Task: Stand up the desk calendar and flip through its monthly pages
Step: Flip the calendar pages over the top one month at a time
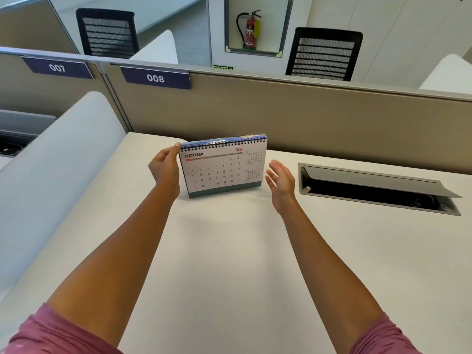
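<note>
With the desk calendar [222,166] upright at October, left hand [164,166] pinching its ten-o'clock corner, right hand [281,180] open and empty at three o'clock: November, December left.

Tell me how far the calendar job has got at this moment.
Done: the desk calendar stands upright on the desk, open at October 2026. In hand: the left hand pinches its top left corner by the spiral; the right hand hovers open beside it, apart. Left: November and December, judging by the month shown.
</note>
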